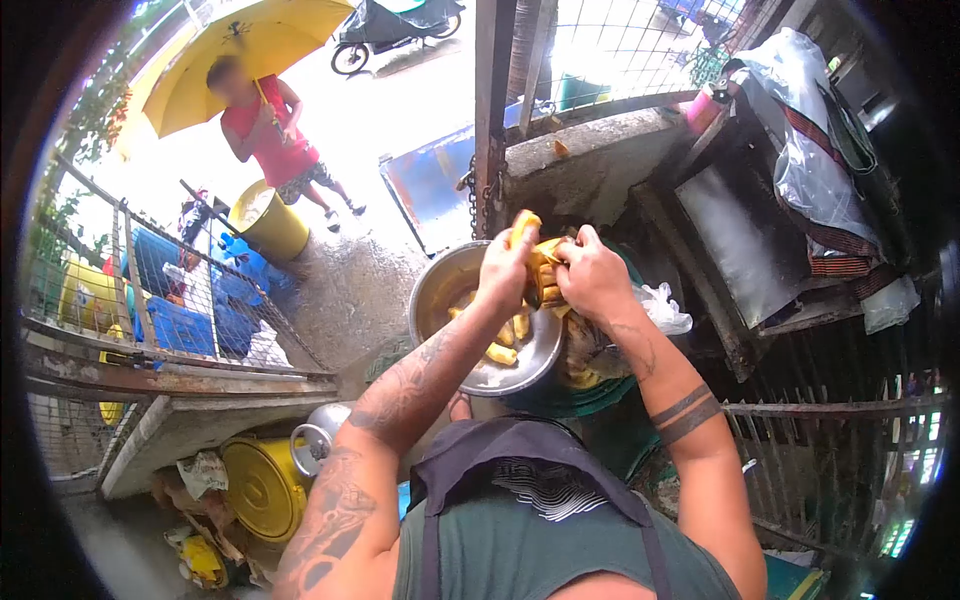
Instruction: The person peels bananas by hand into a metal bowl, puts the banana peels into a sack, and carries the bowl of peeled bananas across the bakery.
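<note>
Over a round metal basin (435, 300), my left hand (507, 262) is closed around a yellow banana (524, 226), whose top sticks up above the fingers. Beside it my right hand (592, 272) is closed on a yellow peel (548, 250). Just below the peel hangs a bunch of bananas (549, 281), between the two hands. Several peeled bananas (502, 354) lie in the basin. To the right, under my right forearm, a green container (570, 402) holds dark and yellowish peels.
A person (262, 130) under a yellow umbrella (235, 50) stands beyond the gate at upper left, near a yellow bucket (270, 222). A white plastic bag (663, 309) is right of my right hand. A yellow lidded bin (262, 488) stands lower left.
</note>
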`<action>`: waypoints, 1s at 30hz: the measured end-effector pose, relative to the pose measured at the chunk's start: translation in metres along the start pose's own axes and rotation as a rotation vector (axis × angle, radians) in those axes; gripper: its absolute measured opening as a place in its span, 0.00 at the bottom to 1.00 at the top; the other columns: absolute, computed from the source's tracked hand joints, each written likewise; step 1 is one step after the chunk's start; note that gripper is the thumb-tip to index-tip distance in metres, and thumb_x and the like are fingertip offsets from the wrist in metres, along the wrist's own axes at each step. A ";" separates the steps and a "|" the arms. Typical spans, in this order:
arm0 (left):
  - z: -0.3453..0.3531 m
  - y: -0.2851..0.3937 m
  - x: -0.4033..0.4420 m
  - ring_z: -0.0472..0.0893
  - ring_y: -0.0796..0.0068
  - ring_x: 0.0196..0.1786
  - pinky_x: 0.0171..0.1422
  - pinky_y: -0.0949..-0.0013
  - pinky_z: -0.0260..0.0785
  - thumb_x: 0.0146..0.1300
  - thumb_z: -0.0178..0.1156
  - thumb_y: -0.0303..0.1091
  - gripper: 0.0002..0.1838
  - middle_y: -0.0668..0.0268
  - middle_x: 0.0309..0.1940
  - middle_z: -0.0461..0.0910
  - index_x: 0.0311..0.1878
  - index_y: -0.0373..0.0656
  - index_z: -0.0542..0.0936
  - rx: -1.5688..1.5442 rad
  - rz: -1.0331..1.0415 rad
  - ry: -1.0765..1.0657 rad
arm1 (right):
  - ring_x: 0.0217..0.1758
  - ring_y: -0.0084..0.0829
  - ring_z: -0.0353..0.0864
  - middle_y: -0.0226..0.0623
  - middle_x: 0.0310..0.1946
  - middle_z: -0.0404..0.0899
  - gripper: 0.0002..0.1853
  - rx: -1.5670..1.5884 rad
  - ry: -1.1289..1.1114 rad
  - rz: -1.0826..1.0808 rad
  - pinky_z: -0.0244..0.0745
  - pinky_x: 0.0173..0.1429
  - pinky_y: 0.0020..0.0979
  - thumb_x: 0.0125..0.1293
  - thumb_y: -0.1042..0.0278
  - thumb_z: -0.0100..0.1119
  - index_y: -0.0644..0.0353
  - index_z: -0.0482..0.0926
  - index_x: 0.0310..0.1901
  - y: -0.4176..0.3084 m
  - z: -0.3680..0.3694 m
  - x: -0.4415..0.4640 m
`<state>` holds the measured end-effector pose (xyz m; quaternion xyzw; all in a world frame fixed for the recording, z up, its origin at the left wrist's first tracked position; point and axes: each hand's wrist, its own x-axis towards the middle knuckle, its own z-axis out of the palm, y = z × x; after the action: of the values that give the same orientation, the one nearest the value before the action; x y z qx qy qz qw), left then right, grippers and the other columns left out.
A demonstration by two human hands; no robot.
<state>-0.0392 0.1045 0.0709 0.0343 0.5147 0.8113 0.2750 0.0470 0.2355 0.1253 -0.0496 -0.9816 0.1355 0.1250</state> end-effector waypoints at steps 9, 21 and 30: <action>-0.112 0.042 0.025 0.76 0.62 0.46 0.50 0.54 0.75 0.76 0.47 0.50 0.24 0.59 0.47 0.76 0.60 0.38 0.69 -0.365 0.002 0.306 | 0.49 0.50 0.79 0.49 0.45 0.75 0.13 0.026 -0.124 0.293 0.76 0.55 0.46 0.59 0.62 0.57 0.54 0.84 0.43 0.044 -0.033 -0.011; -0.089 0.003 -0.060 0.83 0.61 0.48 0.51 0.52 0.81 0.70 0.58 0.32 0.20 0.55 0.51 0.79 0.62 0.34 0.72 -0.273 -0.198 0.004 | 0.61 0.46 0.71 0.42 0.54 0.73 0.15 -0.168 -0.158 0.340 0.72 0.63 0.47 0.59 0.60 0.63 0.55 0.83 0.47 0.033 0.009 0.025; -0.086 -0.010 -0.057 0.83 0.70 0.49 0.55 0.65 0.77 0.68 0.61 0.28 0.17 0.60 0.49 0.82 0.58 0.34 0.76 -0.317 -0.166 0.038 | 0.58 0.43 0.73 0.39 0.49 0.78 0.14 -0.071 0.318 0.118 0.70 0.62 0.44 0.60 0.57 0.65 0.51 0.84 0.45 0.020 0.025 0.009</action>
<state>-0.0160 0.0098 0.0352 -0.0672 0.3864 0.8574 0.3331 0.0330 0.2496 0.0985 -0.1326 -0.9490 0.0981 0.2686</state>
